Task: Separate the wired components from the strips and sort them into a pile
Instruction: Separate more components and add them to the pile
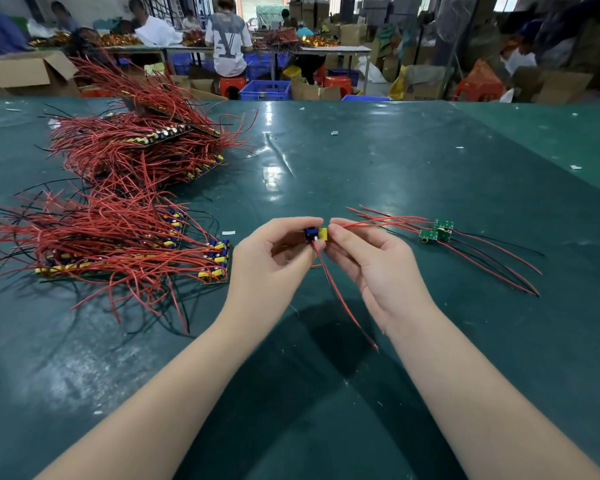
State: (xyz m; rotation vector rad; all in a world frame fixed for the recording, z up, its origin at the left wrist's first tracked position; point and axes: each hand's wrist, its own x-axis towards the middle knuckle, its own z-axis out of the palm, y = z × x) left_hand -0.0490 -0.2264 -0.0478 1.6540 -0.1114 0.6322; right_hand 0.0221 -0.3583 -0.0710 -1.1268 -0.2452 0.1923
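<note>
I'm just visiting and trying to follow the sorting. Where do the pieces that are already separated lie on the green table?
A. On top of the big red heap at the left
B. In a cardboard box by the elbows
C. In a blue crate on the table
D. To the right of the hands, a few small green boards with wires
D: a few small green boards with red and black wires lie on the table right of the right hand, apart from the strips at left.

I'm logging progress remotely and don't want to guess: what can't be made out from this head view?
- Held component: whether one piece or two joined; left hand and right hand fingers cover its ends.
- Strips at left: count hidden under red wires.
- Sorted pile: boards overlap, count unclear.
</note>
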